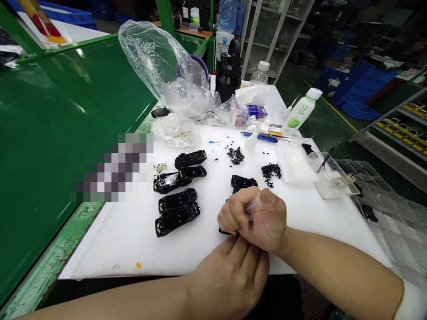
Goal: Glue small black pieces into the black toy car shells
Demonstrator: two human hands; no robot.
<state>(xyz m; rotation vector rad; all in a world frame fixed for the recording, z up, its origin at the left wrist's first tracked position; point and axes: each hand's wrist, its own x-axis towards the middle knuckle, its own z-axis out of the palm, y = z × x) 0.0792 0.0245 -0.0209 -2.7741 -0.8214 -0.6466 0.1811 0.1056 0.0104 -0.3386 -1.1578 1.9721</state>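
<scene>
Your left forearm reaches in from the lower left, the left hand (233, 275) back-up with its fingers bent and their tips tucked beneath the other hand. Your right forearm comes in from the right; the right hand (263, 218) turns its palm toward you, fingers curled and thumb raised. The right hand is clenched around a translucent, colourless plastic piece (251, 208); you cannot tell what the left hand grips, since its fingertips are hidden.

Five glossy black, car-shaped plastic shells (178, 219) lie left of your hands on the white-topped bench (126, 235), two of them overlapping. Another black car-shaped shell (244, 182) sits just beyond your right hand, and dark parts beside and under your fingers are too covered to count. The shells are low and elongated, speckled with small light spots, some with pale bits at one end.

Two loose heaps of tiny black plastic parts (271, 172) lie farther back, near one white plastic bottle with a green label (302, 111).
</scene>
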